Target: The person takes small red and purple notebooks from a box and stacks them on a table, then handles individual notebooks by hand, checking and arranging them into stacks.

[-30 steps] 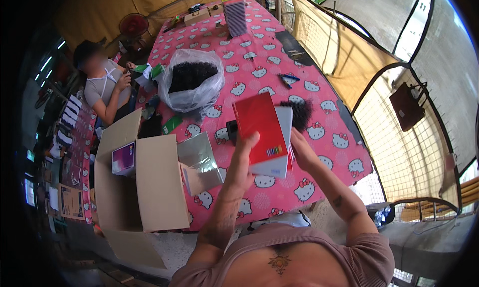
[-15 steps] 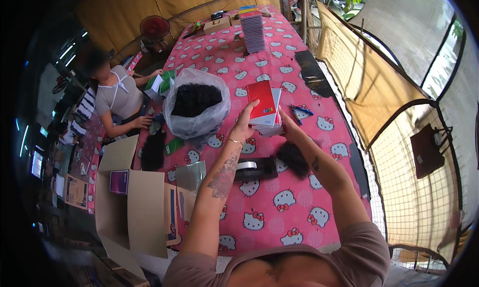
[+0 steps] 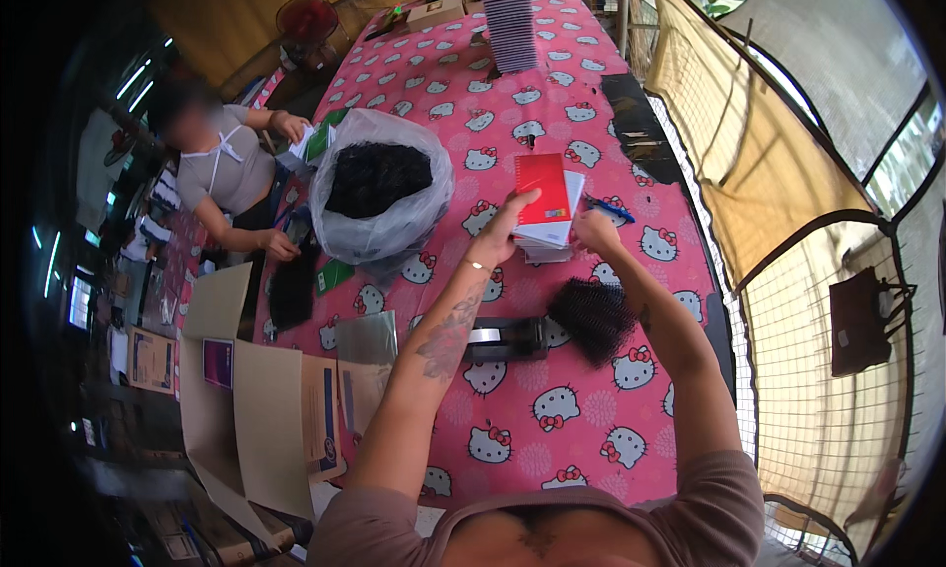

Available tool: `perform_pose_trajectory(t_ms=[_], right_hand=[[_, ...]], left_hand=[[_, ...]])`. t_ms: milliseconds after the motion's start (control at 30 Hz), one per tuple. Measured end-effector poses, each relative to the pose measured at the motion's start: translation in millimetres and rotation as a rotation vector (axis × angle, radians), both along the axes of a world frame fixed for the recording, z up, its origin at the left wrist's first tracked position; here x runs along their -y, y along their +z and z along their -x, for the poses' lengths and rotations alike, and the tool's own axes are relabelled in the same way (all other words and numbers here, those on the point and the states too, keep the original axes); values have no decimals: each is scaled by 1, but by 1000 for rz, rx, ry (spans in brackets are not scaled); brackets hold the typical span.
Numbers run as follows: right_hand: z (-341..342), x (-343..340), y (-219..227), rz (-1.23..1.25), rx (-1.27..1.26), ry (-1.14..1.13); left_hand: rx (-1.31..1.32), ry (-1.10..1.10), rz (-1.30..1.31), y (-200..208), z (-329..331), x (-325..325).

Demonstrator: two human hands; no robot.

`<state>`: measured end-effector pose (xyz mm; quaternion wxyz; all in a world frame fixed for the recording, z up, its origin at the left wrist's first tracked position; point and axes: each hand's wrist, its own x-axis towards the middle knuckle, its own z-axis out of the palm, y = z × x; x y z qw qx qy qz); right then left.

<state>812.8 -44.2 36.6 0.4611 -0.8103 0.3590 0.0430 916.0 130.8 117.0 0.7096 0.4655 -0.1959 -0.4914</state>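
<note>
Compared with one second ago, both hands have carried the stack of notebooks (image 3: 545,208) farther out, beyond the tape dispenser (image 3: 524,337). Left hand (image 3: 503,230) grips the left edge, its thumb (image 3: 530,197) pressed on the red cover (image 3: 541,176); its other fingers are mostly hidden. Right hand (image 3: 597,233) has curled fingers just at the right edge; whether they pinch it, I cannot tell.

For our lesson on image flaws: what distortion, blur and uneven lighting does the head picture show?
Head view: the table's right edge bows; head view: a co-worker's head is blurred; head view: the upper-right sheet is bright, the left background dim.
</note>
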Motion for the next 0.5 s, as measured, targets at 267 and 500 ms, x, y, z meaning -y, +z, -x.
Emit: perform_pose_trajectory(t_ms=[267, 500], right_hand=[[45, -4, 48, -102, 733, -423], [59, -132, 164, -67, 1053, -90]], left_hand=[[369, 254, -255, 98, -38, -24], [1295, 355, -117, 373, -45, -181]])
